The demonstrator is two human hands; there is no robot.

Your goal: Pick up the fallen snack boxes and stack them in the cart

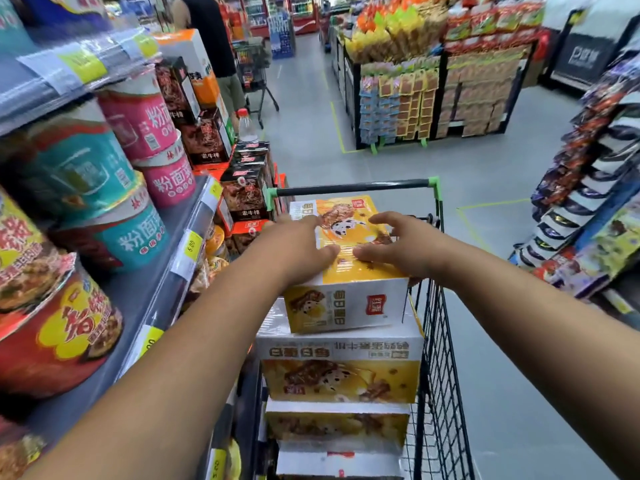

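Supermarket aisle with a grey floor [519,375], and your shopping cart [353,184] sits right up against the shelf [145,289] on your left, which is full of instant noodle bowls [83,174]. The yellow-and-white snack boxes [341,379] are stacked in the cart, at least three deep below the top snack box [349,306]. That top one lies flat on the pile, turned a bit off square from the box under it.

Your left hand [304,251] and right hand [401,251] both rest palm-down on its lid, fingers spread and mostly straight, thumbs nearly meeting in the middle. Neither hand wraps around anything.

Across the aisle there's a big snack display [440,84], and further up a person [214,39] stands by another cart [256,74].
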